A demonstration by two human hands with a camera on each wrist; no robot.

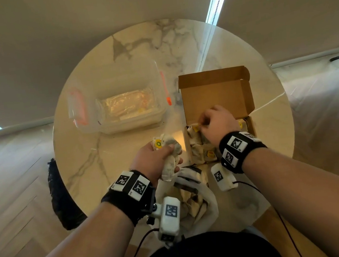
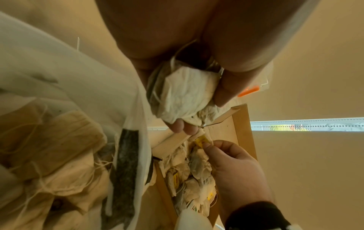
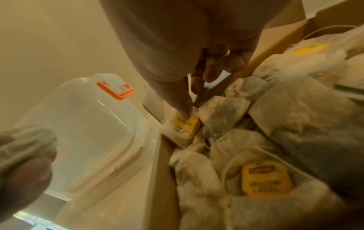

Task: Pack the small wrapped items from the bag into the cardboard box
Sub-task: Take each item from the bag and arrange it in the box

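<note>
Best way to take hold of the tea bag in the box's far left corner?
Pinch the yellow tag from above. It lies face-up on the tea bag, wedged against the cardboard box wall, so the sides are blocked. The right hand already has fingertips there.

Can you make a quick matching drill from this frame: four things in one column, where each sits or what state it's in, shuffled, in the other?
Things:
1. left hand
2. right hand
3. clear plastic container
4. white plastic bag

Places or states:
A. on the marble table's near edge, open, tea bags inside
B. grips a bunch of tea bags above the table
C. far left on the table, orange latches
D. reaches into the cardboard box, fingertips on a yellow tag

Pairs: 1-B, 2-D, 3-C, 4-A
</note>
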